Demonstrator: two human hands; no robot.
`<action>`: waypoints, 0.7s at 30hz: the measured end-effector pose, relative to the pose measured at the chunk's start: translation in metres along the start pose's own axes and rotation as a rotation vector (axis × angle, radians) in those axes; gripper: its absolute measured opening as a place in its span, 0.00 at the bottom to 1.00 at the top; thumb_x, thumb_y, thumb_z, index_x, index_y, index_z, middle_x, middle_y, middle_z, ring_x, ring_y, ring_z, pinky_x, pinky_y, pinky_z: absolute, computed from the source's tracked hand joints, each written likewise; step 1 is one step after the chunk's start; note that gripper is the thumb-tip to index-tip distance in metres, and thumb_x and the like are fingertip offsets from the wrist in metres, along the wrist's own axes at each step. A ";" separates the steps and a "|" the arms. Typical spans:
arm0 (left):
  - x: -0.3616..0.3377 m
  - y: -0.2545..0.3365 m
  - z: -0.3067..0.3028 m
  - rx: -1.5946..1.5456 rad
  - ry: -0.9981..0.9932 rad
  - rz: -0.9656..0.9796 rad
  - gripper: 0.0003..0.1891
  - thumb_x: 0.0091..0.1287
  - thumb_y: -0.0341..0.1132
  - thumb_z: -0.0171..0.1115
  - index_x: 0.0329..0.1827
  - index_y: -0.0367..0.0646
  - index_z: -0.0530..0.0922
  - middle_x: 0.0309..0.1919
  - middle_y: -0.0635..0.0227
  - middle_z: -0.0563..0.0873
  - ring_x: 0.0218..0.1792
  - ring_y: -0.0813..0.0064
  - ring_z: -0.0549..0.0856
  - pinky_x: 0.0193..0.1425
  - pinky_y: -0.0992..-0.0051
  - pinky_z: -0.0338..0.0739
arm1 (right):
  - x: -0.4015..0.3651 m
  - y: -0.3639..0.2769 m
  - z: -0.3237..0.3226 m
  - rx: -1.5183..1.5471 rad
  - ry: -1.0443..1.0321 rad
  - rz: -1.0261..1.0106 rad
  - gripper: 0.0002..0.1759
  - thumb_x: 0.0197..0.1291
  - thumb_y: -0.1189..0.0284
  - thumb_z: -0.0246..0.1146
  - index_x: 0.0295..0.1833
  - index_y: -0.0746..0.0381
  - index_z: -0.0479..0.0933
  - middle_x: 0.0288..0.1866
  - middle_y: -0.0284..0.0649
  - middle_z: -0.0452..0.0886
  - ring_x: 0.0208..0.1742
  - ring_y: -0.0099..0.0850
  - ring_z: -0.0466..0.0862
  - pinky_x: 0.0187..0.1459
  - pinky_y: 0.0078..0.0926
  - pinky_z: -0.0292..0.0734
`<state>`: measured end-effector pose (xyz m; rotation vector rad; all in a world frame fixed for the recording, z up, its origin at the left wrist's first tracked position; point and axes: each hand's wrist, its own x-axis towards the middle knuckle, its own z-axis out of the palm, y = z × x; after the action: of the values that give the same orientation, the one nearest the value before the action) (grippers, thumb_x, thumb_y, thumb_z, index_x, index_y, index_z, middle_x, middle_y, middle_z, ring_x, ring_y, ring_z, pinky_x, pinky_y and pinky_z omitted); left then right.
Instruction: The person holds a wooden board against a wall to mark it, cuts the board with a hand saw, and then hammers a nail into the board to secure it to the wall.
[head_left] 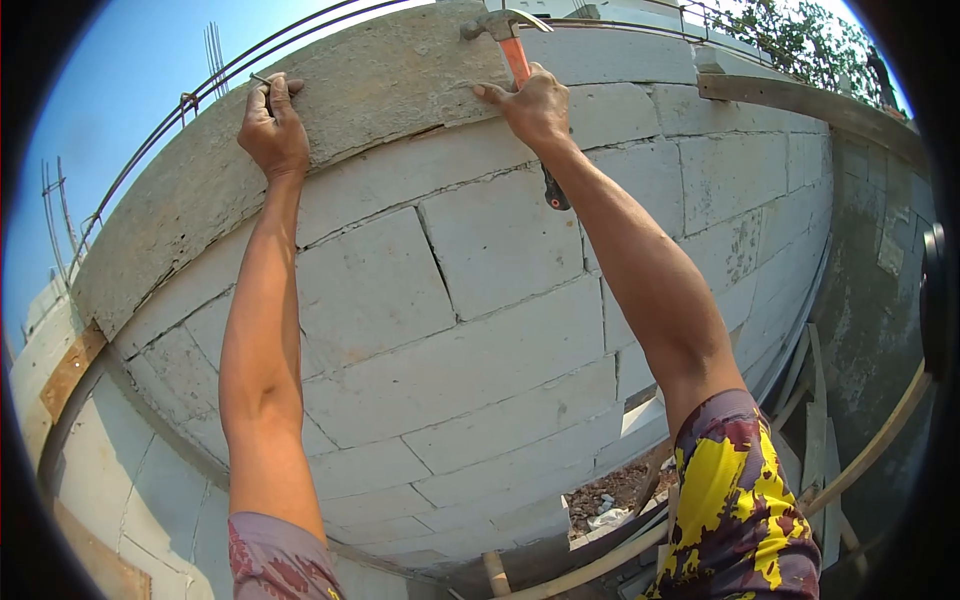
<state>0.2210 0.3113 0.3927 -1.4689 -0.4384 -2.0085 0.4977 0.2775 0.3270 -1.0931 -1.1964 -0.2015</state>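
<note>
My right hand (535, 103) grips the orange handle of a claw hammer (503, 28), whose metal head rests up on the concrete band (390, 85) that tops the wall; the handle's dark end shows below my wrist. My left hand (272, 125) is pressed flat-fisted against the same concrete band further left, pinching a small thin metal piece (262, 82) at its top edge. Both arms reach upward in front of a wall of pale grey blocks (470, 350).
Steel reinforcing bars (215, 75) run along the wall top. A wooden plank (800, 98) lies on the wall at upper right. Boards, timber strips and rubble (605, 500) sit at the wall's foot on the lower right. Trees stand beyond.
</note>
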 end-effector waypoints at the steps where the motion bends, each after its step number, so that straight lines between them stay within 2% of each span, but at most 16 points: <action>1: 0.001 -0.002 0.000 -0.015 -0.007 0.004 0.15 0.72 0.46 0.54 0.43 0.46 0.84 0.35 0.73 0.89 0.32 0.85 0.83 0.39 0.77 0.78 | -0.003 -0.003 0.002 0.006 -0.008 0.002 0.31 0.52 0.50 0.72 0.45 0.67 0.73 0.32 0.45 0.82 0.35 0.37 0.86 0.38 0.36 0.82; 4: 0.002 0.002 0.000 -0.089 -0.002 0.009 0.16 0.72 0.47 0.56 0.42 0.46 0.85 0.35 0.74 0.89 0.31 0.85 0.81 0.38 0.78 0.76 | -0.009 -0.006 0.000 0.026 0.010 0.023 0.31 0.52 0.52 0.72 0.47 0.66 0.72 0.34 0.47 0.82 0.38 0.38 0.86 0.41 0.36 0.83; 6: 0.002 0.016 -0.001 -0.190 -0.118 -0.127 0.13 0.71 0.43 0.58 0.42 0.45 0.86 0.34 0.71 0.89 0.29 0.84 0.81 0.38 0.80 0.76 | -0.011 -0.006 0.000 0.008 0.013 0.033 0.30 0.52 0.52 0.72 0.47 0.66 0.72 0.35 0.48 0.82 0.40 0.39 0.86 0.41 0.36 0.83; 7: -0.002 0.028 0.005 -0.252 -0.169 -0.141 0.13 0.69 0.44 0.61 0.43 0.45 0.87 0.33 0.73 0.88 0.27 0.85 0.77 0.36 0.80 0.74 | -0.010 -0.005 0.001 0.015 0.011 0.036 0.30 0.52 0.52 0.72 0.47 0.66 0.72 0.35 0.48 0.82 0.40 0.39 0.86 0.41 0.36 0.83; 9: -0.010 0.054 0.030 -0.335 -0.263 0.036 0.14 0.67 0.45 0.63 0.44 0.46 0.87 0.31 0.74 0.87 0.26 0.83 0.76 0.34 0.80 0.72 | -0.009 -0.001 0.003 0.055 0.029 0.028 0.35 0.48 0.46 0.72 0.45 0.67 0.73 0.36 0.50 0.82 0.41 0.41 0.85 0.42 0.40 0.81; 13: -0.029 0.096 0.091 -0.450 -0.470 0.109 0.14 0.64 0.43 0.65 0.45 0.43 0.86 0.35 0.63 0.89 0.33 0.77 0.85 0.39 0.76 0.77 | -0.008 -0.001 0.000 0.076 0.000 0.066 0.35 0.49 0.46 0.72 0.46 0.67 0.73 0.38 0.50 0.82 0.42 0.41 0.85 0.44 0.40 0.81; 15: -0.040 0.097 0.103 -0.454 -0.493 0.072 0.14 0.65 0.42 0.65 0.47 0.42 0.85 0.35 0.66 0.89 0.35 0.78 0.85 0.42 0.77 0.77 | -0.010 -0.007 -0.007 0.055 -0.031 0.087 0.33 0.50 0.51 0.72 0.49 0.67 0.72 0.38 0.49 0.83 0.42 0.39 0.86 0.42 0.35 0.84; 17: -0.046 0.096 0.116 -0.467 -0.518 0.047 0.14 0.66 0.40 0.65 0.49 0.41 0.85 0.35 0.68 0.89 0.37 0.78 0.85 0.44 0.77 0.78 | -0.008 -0.009 -0.007 0.040 -0.031 0.097 0.34 0.50 0.50 0.72 0.51 0.67 0.72 0.39 0.49 0.83 0.43 0.39 0.86 0.42 0.35 0.84; 18: -0.047 0.092 0.119 -0.333 -0.487 0.128 0.13 0.66 0.40 0.65 0.49 0.44 0.85 0.34 0.68 0.89 0.35 0.78 0.86 0.42 0.77 0.78 | -0.007 -0.008 -0.009 0.018 -0.044 0.106 0.35 0.50 0.50 0.72 0.52 0.67 0.72 0.39 0.50 0.83 0.44 0.39 0.86 0.43 0.35 0.84; 19: -0.049 0.091 0.119 -0.197 -0.457 0.201 0.12 0.66 0.40 0.65 0.49 0.46 0.85 0.33 0.67 0.89 0.34 0.78 0.86 0.40 0.77 0.79 | -0.005 -0.006 -0.011 0.044 -0.047 0.063 0.37 0.48 0.50 0.74 0.51 0.68 0.72 0.36 0.47 0.82 0.40 0.37 0.86 0.40 0.35 0.83; 21: -0.049 0.088 0.117 -0.212 -0.479 0.202 0.12 0.66 0.40 0.65 0.48 0.48 0.86 0.32 0.68 0.89 0.33 0.79 0.87 0.39 0.77 0.79 | -0.001 0.004 -0.024 0.117 -0.117 0.119 0.36 0.49 0.50 0.73 0.50 0.69 0.72 0.33 0.45 0.81 0.36 0.34 0.84 0.37 0.33 0.82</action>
<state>0.3746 0.3264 0.3776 -2.0476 -0.2589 -1.5748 0.5151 0.2609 0.3249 -1.0809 -1.2271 0.0238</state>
